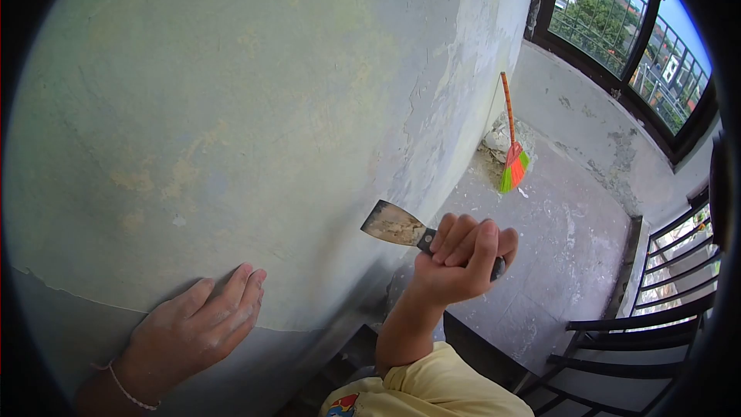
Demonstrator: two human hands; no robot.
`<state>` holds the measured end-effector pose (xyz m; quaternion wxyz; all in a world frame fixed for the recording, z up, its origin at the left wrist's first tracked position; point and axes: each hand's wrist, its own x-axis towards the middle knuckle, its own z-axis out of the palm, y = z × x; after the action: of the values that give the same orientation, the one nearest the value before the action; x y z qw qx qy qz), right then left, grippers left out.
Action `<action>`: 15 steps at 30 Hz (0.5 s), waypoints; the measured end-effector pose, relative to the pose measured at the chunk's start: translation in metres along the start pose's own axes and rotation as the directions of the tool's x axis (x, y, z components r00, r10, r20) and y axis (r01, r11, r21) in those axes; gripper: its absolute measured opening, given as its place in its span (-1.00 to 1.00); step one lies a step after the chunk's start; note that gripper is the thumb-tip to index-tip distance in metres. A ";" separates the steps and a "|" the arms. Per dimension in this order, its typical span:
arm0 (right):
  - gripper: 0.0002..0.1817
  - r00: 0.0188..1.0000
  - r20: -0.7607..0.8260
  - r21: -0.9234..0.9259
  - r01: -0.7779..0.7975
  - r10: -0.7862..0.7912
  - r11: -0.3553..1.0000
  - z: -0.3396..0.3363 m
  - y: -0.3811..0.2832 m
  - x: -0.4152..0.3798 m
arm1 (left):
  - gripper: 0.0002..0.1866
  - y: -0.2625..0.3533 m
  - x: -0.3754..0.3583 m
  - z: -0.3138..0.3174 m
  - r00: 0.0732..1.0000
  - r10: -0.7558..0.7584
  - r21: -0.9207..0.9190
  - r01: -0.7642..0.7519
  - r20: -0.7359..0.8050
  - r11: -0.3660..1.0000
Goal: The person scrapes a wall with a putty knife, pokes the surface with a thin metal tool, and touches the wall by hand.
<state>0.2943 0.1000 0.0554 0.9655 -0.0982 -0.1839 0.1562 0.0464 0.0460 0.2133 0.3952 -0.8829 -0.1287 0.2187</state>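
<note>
My right hand [461, 261] is wrapped round the black handle of a putty knife [394, 224]. Its wide metal blade points left, smeared with pale residue, and looks held off the wall. Lower left, my left hand [202, 318] rests with fingers stretched out against the patchy greenish wall [255, 123], holding nothing. Whitish dust coats those fingers, and a thin bracelet [130, 394] circles the wrist. The wall's paint is flaking and cracked towards the corner on the right. A jagged paint edge runs along its lower part, near my left hand.
A broom [514, 156] with orange and green bristles leans in the far corner beside pale debris [496, 139]. Specks dot the grey floor [556, 232]. Dark metal railings [641, 340] stand at lower right. A dark-framed window [625, 38] is at upper right.
</note>
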 end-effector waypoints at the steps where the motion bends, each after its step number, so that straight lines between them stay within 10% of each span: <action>1: -0.61 0.998 0.046 0.094 0.043 -0.047 0.995 0.002 -0.010 -0.001 | -0.74 0.000 0.000 0.002 1.000 0.009 0.022 -0.009 -0.007 1.000; 4: -0.60 0.997 0.023 -0.152 -0.075 0.079 0.986 0.006 0.027 -0.012 | -0.77 0.006 -0.002 0.002 1.000 0.002 -0.006 -0.002 0.003 1.000; 10: -0.60 0.999 0.026 -0.023 0.019 -0.018 1.000 0.006 0.004 0.000 | -0.80 0.006 -0.003 0.004 0.999 -0.039 -0.018 0.039 -0.006 0.999; 15: -0.59 0.987 -0.057 -0.395 -0.161 0.151 0.905 -0.036 0.063 -0.019 | -0.81 0.004 -0.006 0.001 0.999 -0.027 0.010 0.028 -0.022 1.000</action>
<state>0.2746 0.1471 0.0010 0.9120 -0.3088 -0.1911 0.1908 0.0408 0.0417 0.2120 0.4039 -0.8814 -0.1354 0.2041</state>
